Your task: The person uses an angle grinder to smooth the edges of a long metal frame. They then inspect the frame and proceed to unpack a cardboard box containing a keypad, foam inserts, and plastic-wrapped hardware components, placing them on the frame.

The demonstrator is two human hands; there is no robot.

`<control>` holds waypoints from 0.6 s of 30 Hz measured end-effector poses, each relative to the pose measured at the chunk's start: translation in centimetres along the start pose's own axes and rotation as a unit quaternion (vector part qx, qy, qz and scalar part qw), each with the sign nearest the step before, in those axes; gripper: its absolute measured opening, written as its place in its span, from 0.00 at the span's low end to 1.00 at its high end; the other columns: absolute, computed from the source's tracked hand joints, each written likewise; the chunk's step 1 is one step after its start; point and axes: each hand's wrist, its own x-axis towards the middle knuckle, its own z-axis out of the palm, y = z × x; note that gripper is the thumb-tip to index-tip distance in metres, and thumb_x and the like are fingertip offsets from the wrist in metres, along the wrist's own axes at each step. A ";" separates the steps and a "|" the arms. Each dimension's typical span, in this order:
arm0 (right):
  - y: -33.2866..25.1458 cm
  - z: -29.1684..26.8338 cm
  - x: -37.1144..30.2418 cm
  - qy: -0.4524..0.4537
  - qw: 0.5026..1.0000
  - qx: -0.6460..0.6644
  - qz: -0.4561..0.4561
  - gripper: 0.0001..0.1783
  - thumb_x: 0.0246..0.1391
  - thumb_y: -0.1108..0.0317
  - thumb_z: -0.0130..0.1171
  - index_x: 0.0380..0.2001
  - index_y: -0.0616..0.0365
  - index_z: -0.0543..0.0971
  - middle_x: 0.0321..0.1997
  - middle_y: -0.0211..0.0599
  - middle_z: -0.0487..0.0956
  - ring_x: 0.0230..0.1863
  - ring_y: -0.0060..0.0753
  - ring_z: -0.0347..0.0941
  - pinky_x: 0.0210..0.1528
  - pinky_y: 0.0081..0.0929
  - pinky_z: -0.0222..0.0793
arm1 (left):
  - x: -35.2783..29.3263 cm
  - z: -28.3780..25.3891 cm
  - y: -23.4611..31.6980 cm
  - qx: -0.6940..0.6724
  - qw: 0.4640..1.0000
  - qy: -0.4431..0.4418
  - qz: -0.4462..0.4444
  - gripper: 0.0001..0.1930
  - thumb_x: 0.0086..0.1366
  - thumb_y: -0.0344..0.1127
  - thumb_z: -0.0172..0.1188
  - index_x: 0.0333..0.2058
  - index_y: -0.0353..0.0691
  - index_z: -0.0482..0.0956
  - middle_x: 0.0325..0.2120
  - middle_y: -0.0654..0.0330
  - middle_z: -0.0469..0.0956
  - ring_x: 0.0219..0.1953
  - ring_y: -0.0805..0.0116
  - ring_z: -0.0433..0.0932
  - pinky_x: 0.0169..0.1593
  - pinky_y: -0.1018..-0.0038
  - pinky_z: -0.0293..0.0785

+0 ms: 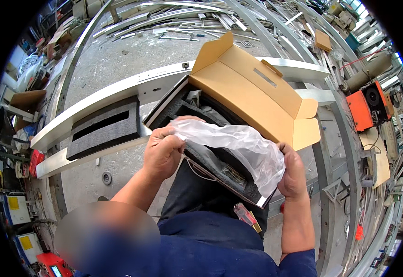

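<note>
The person has two grips, one left grip (164, 153) and one right grip (295, 174), with one plastic bag (243, 137) between them. There is one open cardboard box (250, 79), and one loose foam slab (123, 138) lies outside it across two silver beams (53, 163). Small metal pieces (233, 174) make one cluster in the box (too tiny to number singly). The floor has one round disc (103, 178); the waist carries one red-handled tool (242, 213). To the right stand one orange machine (358, 110) and one grey cylinder (372, 73); to the left, two white cabinets (22, 216) and one red device (50, 264). Scrap strips (178, 21) form one heap, beyond counting.
</note>
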 end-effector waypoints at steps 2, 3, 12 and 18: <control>-0.2 1.8 0.1 -0.032 0.998 -0.028 -0.048 0.43 0.57 0.48 0.71 0.64 0.67 0.67 0.52 0.41 0.76 0.56 0.34 0.76 0.58 0.30 0.74 | -0.5 -1.4 -0.7 -0.040 0.999 0.001 -0.027 0.09 0.57 0.26 0.53 0.33 0.27 0.80 0.32 0.52 0.82 0.36 0.65 0.79 0.50 0.73 0.72; -0.9 2.4 0.1 -0.033 0.999 -0.013 0.018 0.57 0.45 0.52 0.78 0.70 0.64 0.59 0.62 0.46 0.70 0.62 0.36 0.71 0.62 0.31 0.70 | -0.7 -1.5 -0.9 -0.087 0.996 -0.006 -0.013 0.07 0.60 0.26 0.51 0.29 0.31 0.79 0.29 0.55 0.80 0.36 0.64 0.80 0.49 0.71 0.76; 0.0 0.2 -0.2 -0.044 0.981 -0.172 -0.076 0.19 0.51 0.83 0.64 0.48 0.65 0.82 0.54 0.39 0.78 0.54 0.28 0.76 0.56 0.27 0.72 | -1.1 -1.4 -1.4 -0.063 0.997 0.032 -0.026 0.08 0.61 0.25 0.51 0.25 0.34 0.78 0.28 0.55 0.80 0.35 0.61 0.81 0.53 0.60 0.78; -0.6 -0.1 -0.2 0.064 0.986 -0.024 -0.155 0.15 0.69 0.65 0.60 0.46 0.70 0.82 0.47 0.46 0.85 0.45 0.38 0.82 0.46 0.37 0.78 | -0.4 -1.0 0.3 -0.029 0.999 0.036 -0.019 0.10 0.58 0.26 0.51 0.19 0.31 0.75 0.30 0.46 0.81 0.34 0.58 0.81 0.47 0.60 0.80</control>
